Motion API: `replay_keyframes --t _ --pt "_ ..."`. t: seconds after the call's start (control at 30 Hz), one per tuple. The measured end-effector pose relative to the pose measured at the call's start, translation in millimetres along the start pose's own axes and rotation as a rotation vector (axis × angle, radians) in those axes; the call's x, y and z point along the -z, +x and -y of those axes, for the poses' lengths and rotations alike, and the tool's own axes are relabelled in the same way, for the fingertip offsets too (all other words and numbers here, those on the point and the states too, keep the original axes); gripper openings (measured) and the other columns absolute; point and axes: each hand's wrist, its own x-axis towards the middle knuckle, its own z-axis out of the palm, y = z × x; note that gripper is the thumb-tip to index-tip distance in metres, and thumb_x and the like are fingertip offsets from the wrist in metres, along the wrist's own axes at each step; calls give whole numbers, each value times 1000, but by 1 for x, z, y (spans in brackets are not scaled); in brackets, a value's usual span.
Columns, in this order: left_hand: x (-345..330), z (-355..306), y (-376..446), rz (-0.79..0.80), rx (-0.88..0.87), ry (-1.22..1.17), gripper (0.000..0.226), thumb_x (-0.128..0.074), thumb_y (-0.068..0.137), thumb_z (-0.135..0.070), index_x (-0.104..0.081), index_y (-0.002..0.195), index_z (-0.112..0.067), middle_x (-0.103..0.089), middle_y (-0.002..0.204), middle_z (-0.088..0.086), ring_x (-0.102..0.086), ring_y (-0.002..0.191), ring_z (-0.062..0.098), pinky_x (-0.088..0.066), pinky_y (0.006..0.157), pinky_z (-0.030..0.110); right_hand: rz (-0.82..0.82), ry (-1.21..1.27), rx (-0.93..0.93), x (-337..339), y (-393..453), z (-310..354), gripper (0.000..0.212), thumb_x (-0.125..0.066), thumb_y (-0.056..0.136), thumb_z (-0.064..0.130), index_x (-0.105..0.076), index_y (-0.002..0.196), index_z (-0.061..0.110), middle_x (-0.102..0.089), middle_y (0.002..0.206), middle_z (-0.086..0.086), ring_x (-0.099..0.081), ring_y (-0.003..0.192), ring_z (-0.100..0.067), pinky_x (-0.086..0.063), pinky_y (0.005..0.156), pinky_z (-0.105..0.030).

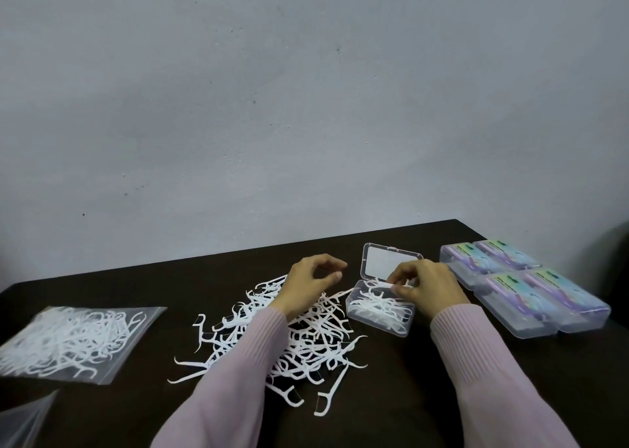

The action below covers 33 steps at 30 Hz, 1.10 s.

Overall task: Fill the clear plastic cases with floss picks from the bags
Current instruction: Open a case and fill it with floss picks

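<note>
An open clear plastic case [381,318] sits on the dark table with its lid [388,262] standing up behind it and several white floss picks inside. My right hand [429,289] is over the case's right end and pinches a white floss pick [403,286] between thumb and fingertips. My left hand [311,282] hovers above the loose pile of floss picks [289,342], fingers curled toward the thumb, with nothing visible in it.
A sealed clear bag of floss picks [71,342] lies at the left, and part of another clear bag [23,420] shows at the bottom left corner. Several closed, labelled cases [531,287] are grouped at the right. The table's far edge meets a grey wall.
</note>
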Motion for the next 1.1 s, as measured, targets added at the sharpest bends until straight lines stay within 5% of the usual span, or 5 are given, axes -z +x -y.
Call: replay_keyframes --t 0.3,0.53,0.7,0.93,1.1 --pt "-10 -10 -3 151 -37 88 27 -68 85 -33 -66 111 -27 -64 111 -8 -60 102 3 -49 92 27 -46 117 -25 -7 4 -3 12 -64 85 15 -66 96 19 -63 95 0 -53 85 -9 -48 82 -25" --pt "-24 -24 -10 105 -171 293 22 -71 82 -28 -67 104 -26 -56 105 -8 -51 97 7 -46 89 31 -104 449 -72 -8 5 -6 12 -65 82 7 -65 89 17 -64 90 -2 -59 81 -12 -45 73 -21" --pt "-38 -36 -13 215 -311 316 32 -55 93 -16 -62 122 -26 -62 119 -7 -50 108 9 -42 97 35 -80 575 -129 -5 6 -10 16 -63 83 5 -66 97 13 -62 90 -2 -59 84 -14 -46 70 -19" --pt "-44 -38 -17 326 -327 545 59 -21 83 -28 -54 132 -28 -48 140 -15 -35 130 1 -11 114 31 -69 571 -131 -7 7 -12 15 -63 83 6 -66 96 13 -64 92 -3 -59 84 -14 -44 71 -20" --pt "-40 -34 -17 229 -332 559 40 -36 93 -24 -61 125 -28 -60 127 -11 -41 121 4 -6 117 37 -74 571 -126 -7 7 -12 15 -64 83 6 -66 96 14 -65 92 -3 -60 83 -14 -47 73 -22"
